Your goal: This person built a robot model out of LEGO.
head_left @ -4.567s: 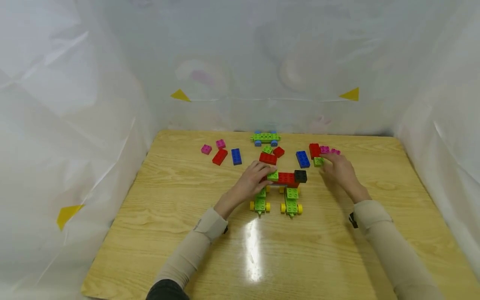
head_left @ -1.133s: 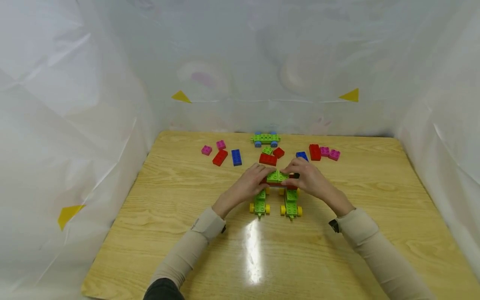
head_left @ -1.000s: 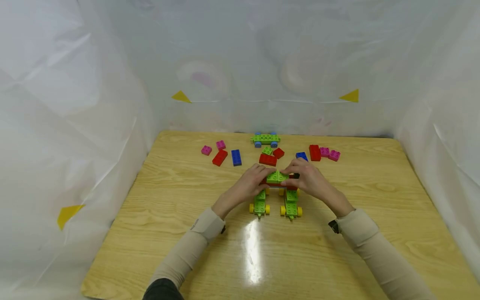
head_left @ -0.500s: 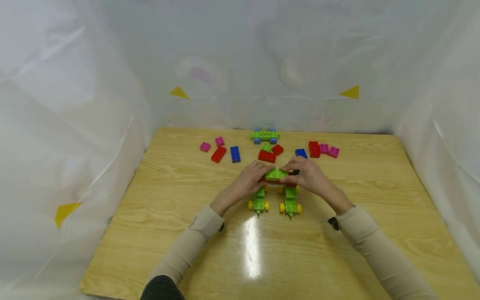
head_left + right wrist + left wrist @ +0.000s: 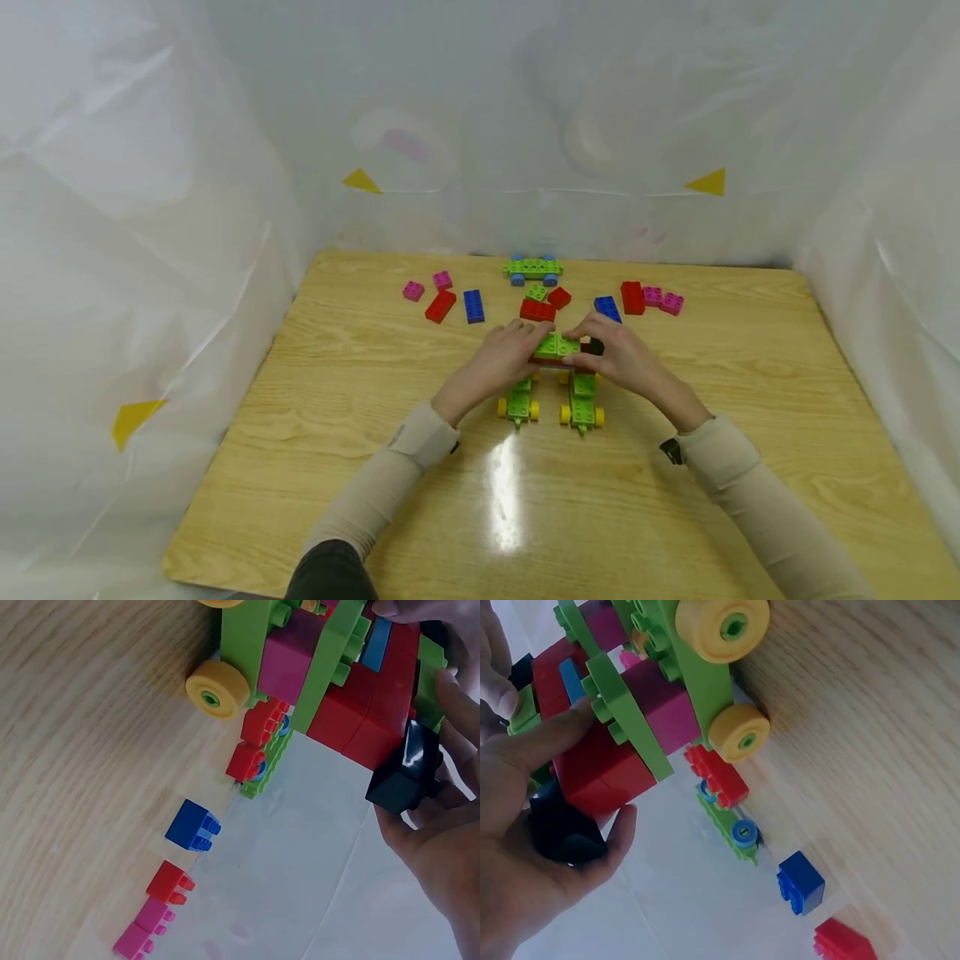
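In the head view, a toy brick model stands mid-table on two green wheeled bases (image 5: 582, 410) with yellow wheels (image 5: 217, 688). Magenta and green bricks rise from the bases to a joined layer of red bricks (image 5: 604, 769). Two light green bricks (image 5: 557, 345) sit side by side on that layer. My left hand (image 5: 491, 364) grips its left end, the thumb beneath the red brick in the left wrist view, around a black brick (image 5: 562, 829). My right hand (image 5: 626, 358) pinches the right green brick. Another black brick (image 5: 405, 776) at the right end is partly hidden by this hand.
Behind the model lie a red brick (image 5: 537, 311), a small green brick (image 5: 536, 292) and a green wheeled base (image 5: 533, 268) with blue wheels. Red, blue and pink bricks are scattered left (image 5: 440, 307) and right (image 5: 633, 297). White sheeting encloses the wooden table (image 5: 337, 467).
Over several seconds my right hand has brought a green brick from the right onto the red layer, beside the first. Lately the left fingers have shifted slightly right, over the left green brick.
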### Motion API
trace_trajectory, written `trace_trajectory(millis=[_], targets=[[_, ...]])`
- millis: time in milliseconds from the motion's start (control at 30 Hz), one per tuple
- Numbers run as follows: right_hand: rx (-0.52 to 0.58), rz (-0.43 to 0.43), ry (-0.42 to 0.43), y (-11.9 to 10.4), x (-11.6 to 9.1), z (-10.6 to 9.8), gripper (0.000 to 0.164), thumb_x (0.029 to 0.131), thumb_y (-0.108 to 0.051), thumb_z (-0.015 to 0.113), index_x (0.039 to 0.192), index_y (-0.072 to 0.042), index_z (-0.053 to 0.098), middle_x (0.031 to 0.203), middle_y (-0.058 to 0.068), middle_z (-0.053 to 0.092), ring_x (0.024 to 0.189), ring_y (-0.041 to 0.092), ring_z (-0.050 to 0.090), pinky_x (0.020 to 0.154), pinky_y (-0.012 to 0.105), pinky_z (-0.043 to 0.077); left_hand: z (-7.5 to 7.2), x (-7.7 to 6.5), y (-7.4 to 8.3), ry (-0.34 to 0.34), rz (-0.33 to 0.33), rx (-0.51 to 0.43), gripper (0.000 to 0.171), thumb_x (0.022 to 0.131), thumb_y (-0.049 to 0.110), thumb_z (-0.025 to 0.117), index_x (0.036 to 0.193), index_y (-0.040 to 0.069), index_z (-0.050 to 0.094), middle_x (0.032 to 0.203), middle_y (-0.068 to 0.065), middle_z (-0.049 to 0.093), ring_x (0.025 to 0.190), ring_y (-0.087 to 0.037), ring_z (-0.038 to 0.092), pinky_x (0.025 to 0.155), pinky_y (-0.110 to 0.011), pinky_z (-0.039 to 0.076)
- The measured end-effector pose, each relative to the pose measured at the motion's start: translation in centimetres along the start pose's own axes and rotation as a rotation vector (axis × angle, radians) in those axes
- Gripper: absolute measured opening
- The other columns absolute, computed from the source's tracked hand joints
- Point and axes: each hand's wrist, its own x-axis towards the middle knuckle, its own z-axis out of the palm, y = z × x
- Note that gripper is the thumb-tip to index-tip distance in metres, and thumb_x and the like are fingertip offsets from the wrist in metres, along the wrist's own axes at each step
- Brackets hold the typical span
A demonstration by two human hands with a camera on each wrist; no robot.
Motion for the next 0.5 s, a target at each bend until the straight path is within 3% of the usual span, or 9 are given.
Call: trace_trajectory(millis=[333, 500], targets=[[-0.035, 0.018, -0.017, -0.37, 0.51, -0.6, 0.025, 0.078, -0.013, 0.08, 0.101, -0.003, 0.073, 0.094, 0.005, 0.063, 0.076, 0.019, 0.058, 0.062, 0.035, 0.051, 0.47, 0.25, 0.13, 0.05, -0.015, 0.005, 0.056, 0.088, 0.023, 0.073, 0.138, 0.011, 0.05, 0.128, -0.007, 0.059, 0.115, -0.023, 0.052, 0.09, -0.041, 0.048], [-0.033, 0.04, -0.016, -0.36, 0.35, -0.54, 0.025, 0.08, -0.016, 0.079, 0.102, -0.005, 0.074, 0.094, 0.003, 0.065, 0.075, 0.015, 0.059, 0.061, 0.031, 0.051, 0.4, 0.0, 0.13, 0.043, -0.001, 0.014, 0.057, 0.089, 0.022, 0.071, 0.14, 0.011, 0.049, 0.128, -0.006, 0.059, 0.116, -0.023, 0.052, 0.09, -0.041, 0.047]])
